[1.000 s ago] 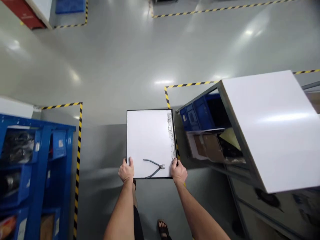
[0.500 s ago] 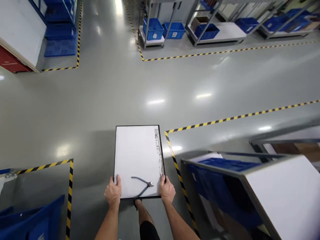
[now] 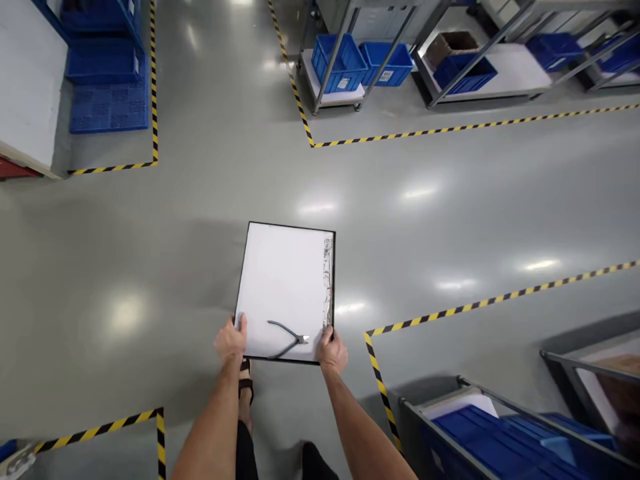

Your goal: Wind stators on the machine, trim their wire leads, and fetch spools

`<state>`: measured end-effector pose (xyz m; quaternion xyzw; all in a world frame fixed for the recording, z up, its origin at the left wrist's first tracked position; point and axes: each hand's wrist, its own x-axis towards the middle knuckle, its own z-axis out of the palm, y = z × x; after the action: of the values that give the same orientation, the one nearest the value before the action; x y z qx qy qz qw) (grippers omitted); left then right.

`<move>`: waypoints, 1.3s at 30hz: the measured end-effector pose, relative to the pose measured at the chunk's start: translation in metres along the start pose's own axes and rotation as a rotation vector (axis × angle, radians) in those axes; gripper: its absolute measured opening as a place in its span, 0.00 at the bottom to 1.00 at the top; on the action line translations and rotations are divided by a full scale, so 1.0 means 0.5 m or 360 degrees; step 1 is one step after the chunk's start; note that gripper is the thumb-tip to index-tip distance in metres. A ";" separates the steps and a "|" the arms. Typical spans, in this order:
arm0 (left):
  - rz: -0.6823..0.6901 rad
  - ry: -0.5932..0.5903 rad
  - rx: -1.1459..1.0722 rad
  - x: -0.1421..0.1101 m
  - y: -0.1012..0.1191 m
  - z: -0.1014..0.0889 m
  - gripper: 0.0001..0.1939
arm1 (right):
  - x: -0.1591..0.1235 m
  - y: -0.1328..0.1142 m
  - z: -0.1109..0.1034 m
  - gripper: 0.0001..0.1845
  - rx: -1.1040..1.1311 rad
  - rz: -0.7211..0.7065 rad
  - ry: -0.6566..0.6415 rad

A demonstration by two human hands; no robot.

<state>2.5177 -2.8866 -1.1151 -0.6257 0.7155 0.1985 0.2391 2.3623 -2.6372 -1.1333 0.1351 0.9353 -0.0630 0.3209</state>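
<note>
My left hand (image 3: 230,340) is closed on the lower left edge of a black-framed white board (image 3: 280,280), thumb on top, fingers out of sight underneath. My right hand (image 3: 331,351) grips the lower right edge the same way, thumb curled over the frame. So right now: two-handed carry, board held flat out in front of me at waist height, slightly skewed in view. Diagonal cutting pliers (image 3: 290,339) lie loose on the board near its lower edge, between my hands, handles spread toward the left and cutting head pointing right. Neither hand touches them. A dark, scratchy pattern (image 3: 327,280) runs down the board's right side. Below the board I see my sandal (image 3: 245,387) and black shorts (image 3: 245,453). Under and ahead of me is a grey glossy floor (image 3: 200,200), with yellow-black hazard tape (image 3: 480,308) marking out zones. Lower right, a metal cart (image 3: 500,440) holds blue bins. Far ahead, blue crates (image 3: 340,63) sit on a wheeled rack, and upper left there's a blue perforated pallet (image 3: 109,107).
</note>
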 end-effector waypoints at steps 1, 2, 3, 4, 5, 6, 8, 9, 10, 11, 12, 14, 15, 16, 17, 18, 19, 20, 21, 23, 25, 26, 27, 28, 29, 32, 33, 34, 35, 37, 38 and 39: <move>0.0011 0.0010 0.0002 0.067 0.041 -0.047 0.33 | 0.021 -0.082 -0.010 0.36 0.0017 0.0009 0.0003; 0.0016 0.0019 0.0009 0.133 0.084 -0.092 0.34 | 0.045 -0.162 -0.019 0.36 0.0033 0.0015 0.0007; 0.0021 0.0025 0.0017 0.197 0.127 -0.134 0.35 | 0.072 -0.240 -0.029 0.36 0.0049 0.0016 0.0011; 0.0023 0.0030 0.0027 0.260 0.172 -0.174 0.36 | 0.102 -0.316 -0.040 0.36 0.0064 0.0012 0.0014; 0.0024 0.0032 0.0036 0.320 0.217 -0.212 0.36 | 0.134 -0.392 -0.051 0.36 0.0079 0.0006 0.0020; 0.0024 0.0035 0.0044 0.379 0.264 -0.250 0.36 | 0.168 -0.468 -0.065 0.35 0.0093 -0.0002 0.0024; 0.0021 0.0043 0.0050 0.493 0.359 -0.326 0.36 | 0.236 -0.621 -0.097 0.35 0.0121 -0.0019 0.0032; 0.0016 0.0048 0.0049 0.549 0.406 -0.365 0.35 | 0.269 -0.698 -0.117 0.35 0.0133 -0.0027 0.0035; 0.0008 0.0056 0.0046 0.604 0.453 -0.406 0.35 | 0.301 -0.777 -0.137 0.34 0.0142 -0.0034 0.0037; 0.0000 0.0062 0.0040 0.660 0.500 -0.446 0.34 | 0.332 -0.856 -0.159 0.34 0.0148 -0.0044 0.0037; -0.0012 0.0069 0.0034 0.715 0.546 -0.487 0.34 | 0.362 -0.935 -0.180 0.34 0.0149 -0.0054 0.0035; -0.0032 0.0081 0.0022 0.827 0.636 -0.568 0.34 | 0.422 -1.092 -0.222 0.33 0.0141 -0.0079 0.0026; -0.0039 0.0087 0.0018 0.883 0.679 -0.607 0.34 | 0.452 -1.168 -0.240 0.33 0.0131 -0.0091 0.0022; -0.0046 0.0091 0.0017 0.938 0.722 -0.644 0.35 | 0.482 -1.243 -0.258 0.33 0.0118 -0.0100 0.0019; -0.0048 0.0095 0.0018 0.993 0.763 -0.681 0.36 | 0.512 -1.316 -0.274 0.33 0.0104 -0.0106 0.0017; -0.0047 0.0099 0.0022 1.048 0.805 -0.716 0.36 | 0.542 -1.388 -0.289 0.33 0.0091 -0.0109 0.0018; -0.0043 0.0101 0.0026 1.103 0.846 -0.752 0.36 | 0.571 -1.460 -0.303 0.34 0.0080 -0.0110 0.0020; -0.0038 0.0102 0.0030 1.158 0.888 -0.788 0.37 | 0.600 -1.532 -0.317 0.34 0.0071 -0.0108 0.0024; -0.0031 0.0104 0.0032 1.214 0.931 -0.825 0.37 | 0.629 -1.605 -0.332 0.34 0.0066 -0.0106 0.0028; -0.0013 0.0109 0.0030 1.324 1.021 -0.903 0.36 | 0.685 -1.752 -0.364 0.33 0.0065 -0.0097 0.0038; 0.0008 0.0119 0.0024 1.434 1.115 -0.983 0.35 | 0.742 -1.899 -0.401 0.33 0.0071 -0.0084 0.0054; 0.0019 0.0125 0.0022 1.489 1.163 -1.023 0.35 | 0.771 -1.971 -0.419 0.33 0.0075 -0.0077 0.0064; 0.0029 0.0130 0.0024 1.542 1.211 -1.062 0.34 | 0.801 -2.041 -0.438 0.33 0.0077 -0.0071 0.0074; 0.0039 0.0135 0.0029 1.594 1.259 -1.098 0.34 | 0.831 -2.109 -0.455 0.33 0.0079 -0.0067 0.0081; 0.0045 0.0141 0.0037 1.645 1.307 -1.133 0.34 | 0.862 -2.174 -0.472 0.34 0.0080 -0.0066 0.0084; 0.0049 0.0158 0.0072 1.788 1.446 -1.225 0.34 | 0.958 -2.354 -0.519 0.35 0.0075 -0.0063 0.0077; 0.0048 0.0164 0.0080 1.833 1.492 -1.255 0.34 | 0.989 -2.412 -0.536 0.35 0.0071 -0.0059 0.0073; 0.0045 0.0169 0.0083 1.877 1.538 -1.284 0.34 | 1.021 -2.472 -0.554 0.35 0.0065 -0.0053 0.0068; 0.0044 0.0173 0.0081 1.921 1.584 -1.315 0.34 | 1.052 -2.532 -0.574 0.35 0.0058 -0.0047 0.0062; 0.0042 0.0175 0.0058 2.008 1.677 -1.379 0.32 | 1.115 -2.659 -0.620 0.33 0.0038 -0.0033 0.0048; 0.0038 0.0175 0.0042 2.052 1.724 -1.412 0.31 | 1.147 -2.726 -0.644 0.33 0.0026 -0.0031 0.0039; 0.0034 0.0177 0.0022 2.096 1.772 -1.445 0.31 | 1.180 -2.793 -0.669 0.32 0.0014 -0.0035 0.0031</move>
<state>1.4648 -4.0246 -1.1643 -0.6263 0.7357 0.1610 0.2013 1.3110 -3.7779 -1.1908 0.1268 0.9395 -0.0692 0.3105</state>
